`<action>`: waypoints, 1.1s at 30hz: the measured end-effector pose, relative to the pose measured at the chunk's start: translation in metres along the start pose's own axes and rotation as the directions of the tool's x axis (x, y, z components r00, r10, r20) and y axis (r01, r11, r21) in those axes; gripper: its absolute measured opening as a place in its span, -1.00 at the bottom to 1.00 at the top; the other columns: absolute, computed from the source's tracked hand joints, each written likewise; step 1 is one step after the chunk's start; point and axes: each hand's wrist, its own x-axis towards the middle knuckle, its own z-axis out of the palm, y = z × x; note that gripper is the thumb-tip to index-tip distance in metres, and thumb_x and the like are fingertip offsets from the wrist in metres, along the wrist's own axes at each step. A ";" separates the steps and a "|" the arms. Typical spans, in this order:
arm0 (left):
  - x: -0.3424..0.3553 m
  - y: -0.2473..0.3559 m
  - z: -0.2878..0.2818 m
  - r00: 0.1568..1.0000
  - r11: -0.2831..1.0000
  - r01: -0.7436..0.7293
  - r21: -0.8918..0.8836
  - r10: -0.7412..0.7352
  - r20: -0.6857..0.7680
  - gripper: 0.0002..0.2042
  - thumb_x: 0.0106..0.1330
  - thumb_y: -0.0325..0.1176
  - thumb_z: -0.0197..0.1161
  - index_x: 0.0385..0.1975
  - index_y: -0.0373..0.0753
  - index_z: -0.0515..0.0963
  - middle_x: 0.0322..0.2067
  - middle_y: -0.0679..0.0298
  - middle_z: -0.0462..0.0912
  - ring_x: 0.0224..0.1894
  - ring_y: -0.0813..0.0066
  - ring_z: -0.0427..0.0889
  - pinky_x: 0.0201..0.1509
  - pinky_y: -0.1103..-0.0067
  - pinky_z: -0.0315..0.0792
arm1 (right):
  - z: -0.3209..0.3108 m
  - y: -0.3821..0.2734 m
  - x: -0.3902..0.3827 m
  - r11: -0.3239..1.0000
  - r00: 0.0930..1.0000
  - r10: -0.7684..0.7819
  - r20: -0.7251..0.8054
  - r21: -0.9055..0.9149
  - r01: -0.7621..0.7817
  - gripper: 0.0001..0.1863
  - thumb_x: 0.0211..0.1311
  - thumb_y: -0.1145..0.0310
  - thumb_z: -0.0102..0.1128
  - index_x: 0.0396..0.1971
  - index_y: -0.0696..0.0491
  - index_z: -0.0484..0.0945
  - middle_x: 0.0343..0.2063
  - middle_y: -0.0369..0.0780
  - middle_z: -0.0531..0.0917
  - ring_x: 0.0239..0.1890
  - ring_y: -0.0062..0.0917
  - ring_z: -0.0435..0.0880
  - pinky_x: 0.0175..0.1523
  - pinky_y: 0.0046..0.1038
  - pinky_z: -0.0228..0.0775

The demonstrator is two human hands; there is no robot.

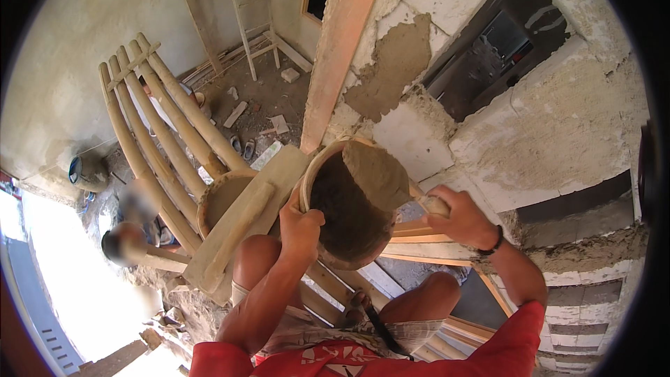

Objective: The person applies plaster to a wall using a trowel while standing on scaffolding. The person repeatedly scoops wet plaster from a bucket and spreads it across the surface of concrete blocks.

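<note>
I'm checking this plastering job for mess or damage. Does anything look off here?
The wall is only patchily plastered: one mortar patch sits alone on bare blocks. The left hand tilts the mortar pan while the right hand lifts a loaded trowel. Nothing spilled shows.

We wear a red shirt (335, 359) with white marks, light shorts (412, 331), and a dark band (493, 244) on our right wrist. Our knees are bare.
</note>
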 end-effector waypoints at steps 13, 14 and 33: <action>0.002 0.003 -0.002 1.000 0.998 -0.010 -0.070 0.012 0.027 -0.34 -0.14 -0.73 -0.03 0.14 -0.44 0.49 -0.09 0.20 0.65 -0.11 0.46 0.62 -0.06 0.64 0.48 | -0.153 -0.123 -0.007 0.911 0.942 -0.329 0.068 0.287 0.297 -0.54 0.20 0.22 0.38 -0.02 0.21 0.56 -0.49 -0.30 0.57 -0.49 -0.64 0.61 -0.43 -0.59 0.45; 0.002 0.000 -0.003 0.999 0.997 -0.003 -0.078 0.006 0.035 -0.34 -0.14 -0.73 -0.03 0.13 -0.44 0.49 -0.09 0.19 0.65 -0.11 0.46 0.62 -0.06 0.64 0.48 | -0.156 -0.121 -0.002 0.900 0.957 -0.264 0.117 0.387 0.200 -0.54 0.23 0.20 0.35 -0.01 0.21 0.57 -0.47 -0.32 0.58 -0.49 -0.65 0.62 -0.45 -0.61 0.47; -0.001 0.007 0.001 0.997 0.995 0.024 -0.097 -0.016 0.073 -0.37 -0.12 -0.71 0.01 0.13 -0.48 0.47 -0.13 0.19 0.65 -0.17 0.48 0.62 -0.10 0.62 0.50 | -0.054 -0.002 0.004 0.991 0.964 -0.095 0.248 -0.069 0.115 -0.43 0.06 0.33 0.34 0.10 0.19 0.47 -0.35 -0.12 0.62 -0.34 -0.33 0.64 -0.21 -0.33 0.52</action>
